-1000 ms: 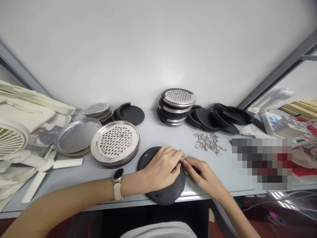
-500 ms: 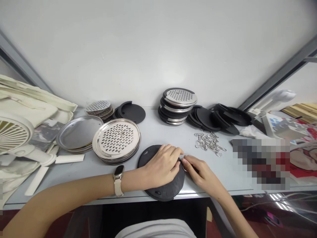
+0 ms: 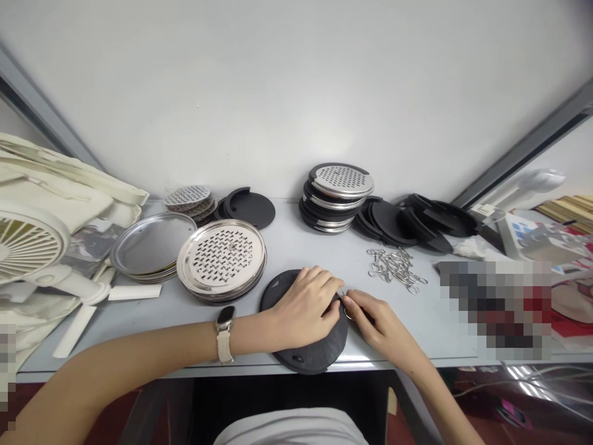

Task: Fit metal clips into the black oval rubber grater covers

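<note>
A round black plastic disc (image 3: 310,355) lies at the table's front edge, partly overhanging it. My left hand (image 3: 308,306) rests across its top, fingers curled toward the right rim, gripping it there. At that rim my right hand (image 3: 370,315) pinches a small metal wire clip (image 3: 348,314) between thumb and forefinger; its ring end shows, and the rest is partly hidden by my fingers. The two hands nearly meet at this spot. Beyond my right hand lies a loose pile of similar wire clips (image 3: 396,269).
Left of the disc stand stacked metal grater plates (image 3: 227,256) and plain metal trays (image 3: 152,241). Behind are smaller grater discs (image 3: 188,196), black discs (image 3: 254,210), a stack of graters in black holders (image 3: 340,185) and black covers (image 3: 393,222). A white fan (image 3: 32,244) is far left.
The camera view has shifted slightly, so everything sits a little farther right. Both hands keep nearly the same pose at the disc's right rim.
</note>
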Motion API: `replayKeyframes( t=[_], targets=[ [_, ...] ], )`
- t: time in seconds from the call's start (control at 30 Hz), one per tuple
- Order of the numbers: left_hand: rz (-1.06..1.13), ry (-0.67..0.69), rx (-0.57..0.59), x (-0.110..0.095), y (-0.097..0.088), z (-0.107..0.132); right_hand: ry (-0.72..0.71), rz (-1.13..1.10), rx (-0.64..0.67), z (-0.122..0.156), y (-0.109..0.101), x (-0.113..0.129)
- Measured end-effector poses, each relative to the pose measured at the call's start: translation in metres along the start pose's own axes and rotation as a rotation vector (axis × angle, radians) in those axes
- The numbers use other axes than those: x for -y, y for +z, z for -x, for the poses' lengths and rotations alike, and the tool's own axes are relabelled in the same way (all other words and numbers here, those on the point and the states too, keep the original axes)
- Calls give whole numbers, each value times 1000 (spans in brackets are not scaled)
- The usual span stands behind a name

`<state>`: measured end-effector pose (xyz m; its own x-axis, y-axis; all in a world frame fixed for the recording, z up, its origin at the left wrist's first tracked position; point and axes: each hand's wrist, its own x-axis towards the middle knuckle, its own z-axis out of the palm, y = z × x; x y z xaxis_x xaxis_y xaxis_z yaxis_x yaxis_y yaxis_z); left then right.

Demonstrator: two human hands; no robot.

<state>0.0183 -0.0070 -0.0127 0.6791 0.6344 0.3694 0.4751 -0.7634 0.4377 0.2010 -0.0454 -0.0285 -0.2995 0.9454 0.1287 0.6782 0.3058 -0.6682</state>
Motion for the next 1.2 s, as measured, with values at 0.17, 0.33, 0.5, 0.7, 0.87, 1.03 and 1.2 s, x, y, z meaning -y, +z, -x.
replayKeyframes(
  t=[0.17,0.33,0.5,0.7,0.87,1.03,1.2],
  targets=[
    [-55,-18,4,-1,-1,-1,-6,-11,-6,0,0,-1],
    [-80,5,8,-1,-2,-1,6,-22,-6,1,1,-1],
    [-93,25,14,-1,-3,0,30,-51,-9,1,2,-1],
    [-98,25,23,0,-3,-1,71,-74,-8,1,3,-1],
    [-102,29,21,-1,-3,-1,53,-58,-2,2,2,-2],
    [-74,42,33,0,-2,1,29,-64,21,2,0,-1],
    [-35,44,34,0,-3,1,35,-64,29,2,0,-1]
  ],
)
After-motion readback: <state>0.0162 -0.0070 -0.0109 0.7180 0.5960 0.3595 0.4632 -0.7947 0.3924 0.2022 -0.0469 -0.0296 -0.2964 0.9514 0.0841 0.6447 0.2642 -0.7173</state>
